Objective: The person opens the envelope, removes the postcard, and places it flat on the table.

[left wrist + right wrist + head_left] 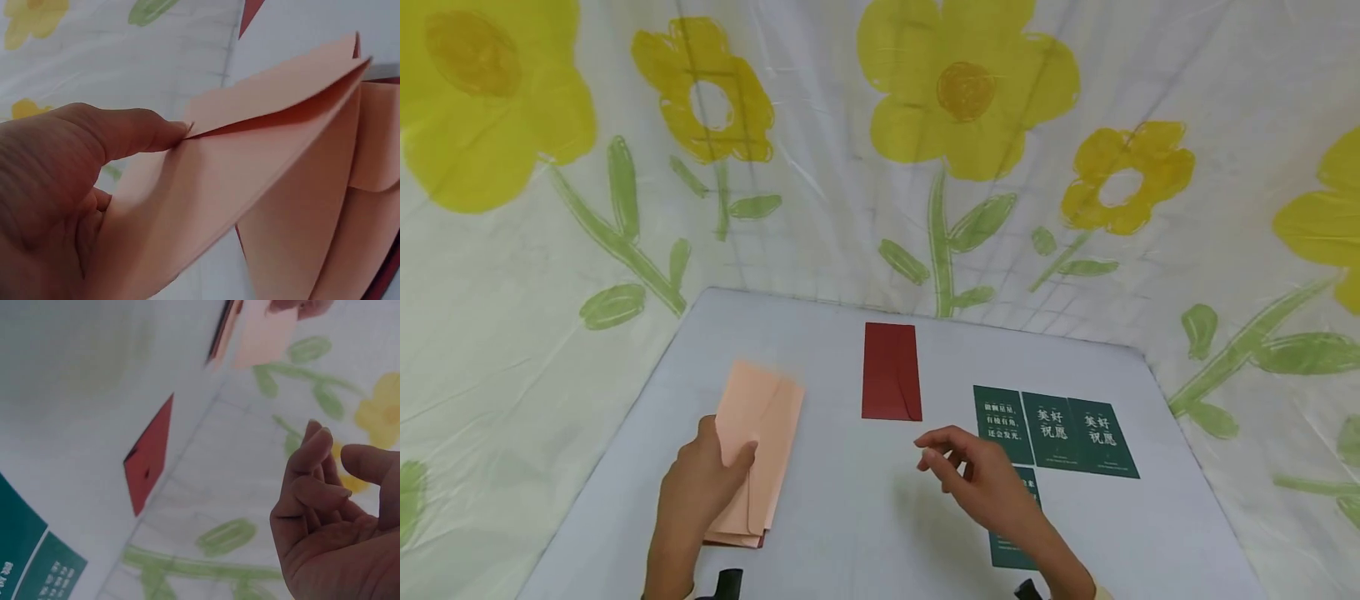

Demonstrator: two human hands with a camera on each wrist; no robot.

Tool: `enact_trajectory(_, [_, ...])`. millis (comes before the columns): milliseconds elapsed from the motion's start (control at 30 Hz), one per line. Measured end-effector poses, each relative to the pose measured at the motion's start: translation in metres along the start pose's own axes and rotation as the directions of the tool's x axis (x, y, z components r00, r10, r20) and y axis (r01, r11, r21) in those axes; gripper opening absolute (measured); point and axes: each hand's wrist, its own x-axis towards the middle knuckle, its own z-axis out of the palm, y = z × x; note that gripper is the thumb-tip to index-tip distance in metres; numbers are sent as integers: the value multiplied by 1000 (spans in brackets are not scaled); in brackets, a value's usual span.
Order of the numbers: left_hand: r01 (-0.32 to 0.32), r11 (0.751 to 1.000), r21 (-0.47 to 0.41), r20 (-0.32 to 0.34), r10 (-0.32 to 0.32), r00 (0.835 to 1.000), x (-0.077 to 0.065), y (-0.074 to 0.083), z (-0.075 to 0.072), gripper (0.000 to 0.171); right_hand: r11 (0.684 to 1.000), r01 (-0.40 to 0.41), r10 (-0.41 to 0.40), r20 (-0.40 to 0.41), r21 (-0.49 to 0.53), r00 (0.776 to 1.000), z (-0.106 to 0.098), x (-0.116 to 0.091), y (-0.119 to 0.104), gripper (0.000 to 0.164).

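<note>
My left hand pinches a pale pink paper envelope, thumb across its front and the other fingers mostly hidden behind it. In the left wrist view the held envelope is lifted at an angle, with a gap showing under its flap. More pink envelopes lie in a stack beside it, with dark red edges at the bottom. My right hand hovers over the table with loosely bent fingers and nothing in them, close to several green printed cards.
A single red envelope lies flat at the table's back middle. The green cards with white writing are spread on the right, one partly hidden under my right forearm. A white sheet with yellow flowers hangs behind the white table.
</note>
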Motion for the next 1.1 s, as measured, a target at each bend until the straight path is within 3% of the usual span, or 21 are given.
enact_trajectory(167, [11, 998, 69, -8, -10, 1000, 4, -9, 11, 80, 1000, 15, -15, -2, -10, 1000, -2, 3, 3, 17])
enact_trajectory(333, [12, 996, 87, -58, -7, 998, 3, -13, 20, 81, 997, 60, -59, 26, -58, 998, -7, 13, 9, 17])
enact_trajectory(500, [9, 999, 44, -109, -4, 994, 2, -16, 32, 87, 989, 81, -77, 36, -127, 996, -22, 33, 16, 20])
enact_trajectory(667, [24, 996, 87, -170, -8, 985, 1, -15, 39, 92, 966, 34, -35, -1, -256, 999, -33, 65, 21, 28])
enact_trajectory(800, [26, 994, 109, -175, -6, 985, -1, -14, 41, 88, 913, -59, 61, -7, -405, 998, -22, 101, 35, 48])
enact_trajectory(967, [38, 993, 116, -166, -18, 986, -3, -14, 39, 84, 813, -141, 179, 11, -565, 984, 6, 148, 54, 75])
enact_trajectory(1100, [46, 991, 125, -158, -26, 987, -4, -15, 40, 83, 747, -168, 212, -9, -643, 977, 25, 171, 65, 79])
